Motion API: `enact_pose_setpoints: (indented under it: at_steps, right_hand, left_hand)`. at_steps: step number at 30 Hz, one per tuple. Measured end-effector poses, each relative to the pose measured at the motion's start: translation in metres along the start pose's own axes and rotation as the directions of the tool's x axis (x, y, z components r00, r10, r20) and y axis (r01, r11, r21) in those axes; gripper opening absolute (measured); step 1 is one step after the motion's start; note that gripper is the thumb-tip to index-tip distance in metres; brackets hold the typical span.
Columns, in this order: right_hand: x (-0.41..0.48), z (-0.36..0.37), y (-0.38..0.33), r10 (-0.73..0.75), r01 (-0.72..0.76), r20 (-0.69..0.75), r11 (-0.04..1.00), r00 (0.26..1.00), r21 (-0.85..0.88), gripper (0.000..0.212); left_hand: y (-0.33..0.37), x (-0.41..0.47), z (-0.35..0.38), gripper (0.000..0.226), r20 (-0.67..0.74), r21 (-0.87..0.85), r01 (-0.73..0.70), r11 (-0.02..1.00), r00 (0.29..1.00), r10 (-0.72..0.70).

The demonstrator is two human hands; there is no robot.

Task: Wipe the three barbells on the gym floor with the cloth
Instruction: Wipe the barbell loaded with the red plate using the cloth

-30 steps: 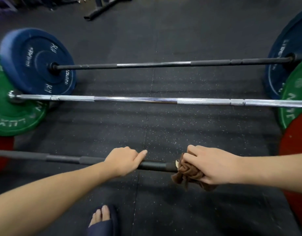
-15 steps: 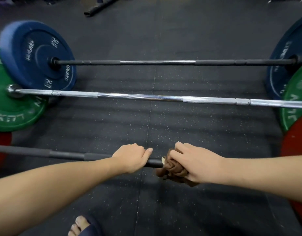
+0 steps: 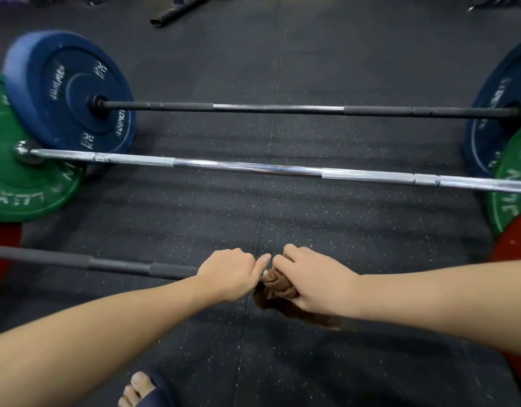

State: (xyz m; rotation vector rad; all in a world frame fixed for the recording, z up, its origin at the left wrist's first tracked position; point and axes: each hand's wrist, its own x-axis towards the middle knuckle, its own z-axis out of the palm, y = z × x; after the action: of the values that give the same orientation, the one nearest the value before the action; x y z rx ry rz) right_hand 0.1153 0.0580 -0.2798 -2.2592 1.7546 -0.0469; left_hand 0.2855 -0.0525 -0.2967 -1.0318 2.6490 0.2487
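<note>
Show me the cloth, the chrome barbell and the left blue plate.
cloth [image 3: 275, 284]: head view, its bunched brown folds.
chrome barbell [image 3: 247, 167]: head view, mid-shaft.
left blue plate [image 3: 64, 83]: head view, its face.

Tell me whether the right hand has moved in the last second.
Yes: the right hand, gripping the crumpled brown cloth, slid left along the near dark barbell towards the floor-mat seam.

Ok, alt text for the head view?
On the nearest barbell, the left hand grips the bar and the right hand holds a brown cloth on it. A silver barbell and a black barbell lie beyond on the gym floor.
</note>
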Motion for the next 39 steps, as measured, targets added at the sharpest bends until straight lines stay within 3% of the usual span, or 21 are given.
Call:
enact_pose_setpoints:
  at_steps: [6, 10, 13, 16, 21, 25, 32, 39]
  right_hand:
    - [-0.029, -0.006, 0.025, 0.018, -0.023, 0.102, 0.999, 0.995, 0.041, 0.037]
    - [-0.039, -0.011, 0.034, 0.025, -0.021, 0.168, 0.999, 0.985, -0.028, 0.056]
    - [-0.021, -0.01, 0.022, -0.002, 0.004, 0.117, 1.0, 0.993, -0.012, 0.037]
    - [0.008, -0.005, 0.004, -0.056, 0.054, 0.085, 0.998, 0.995, 0.024, 0.038]
    - [0.051, 0.004, -0.025, -0.082, 0.081, 0.045, 0.997, 0.996, 0.015, 0.041]
    - [0.047, 0.008, -0.022, -0.086, 0.085, 0.038, 0.996, 0.996, 0.017, 0.041]
    - [0.013, 0.003, 0.003, -0.062, 0.06, 0.048, 0.997, 0.997, 0.048, 0.035]
    - [0.044, 0.007, -0.023, -0.031, 0.031, 0.011, 0.999, 0.999, 0.033, 0.033]
  left_hand:
    - [-0.001, 0.0, -0.002, 0.056, 0.005, -0.027, -0.008, 1.0, 1.0, 0.008]
    - [-0.004, 0.0, 0.0, 0.06, 0.005, -0.033, -0.009, 0.999, 1.0, 0.009]
    - [-0.009, -0.003, 0.002, 0.062, 0.002, 0.005, 0.005, 1.0, 1.0, -0.005]
    - [-0.023, -0.01, 0.003, 0.058, 0.002, 0.069, -0.008, 0.998, 1.0, 0.008]
    - [-0.074, -0.02, -0.001, 0.061, 0.024, 0.089, 0.123, 0.988, 0.992, -0.126]
    - [-0.072, -0.019, -0.002, 0.037, 0.025, 0.145, 0.076, 0.986, 0.996, -0.081]
    - [-0.077, -0.017, 0.002, 0.032, 0.035, 0.2, 0.032, 0.979, 0.999, -0.039]
    - [-0.074, -0.019, -0.004, 0.028, 0.063, 0.23, -0.002, 0.973, 0.998, -0.012]
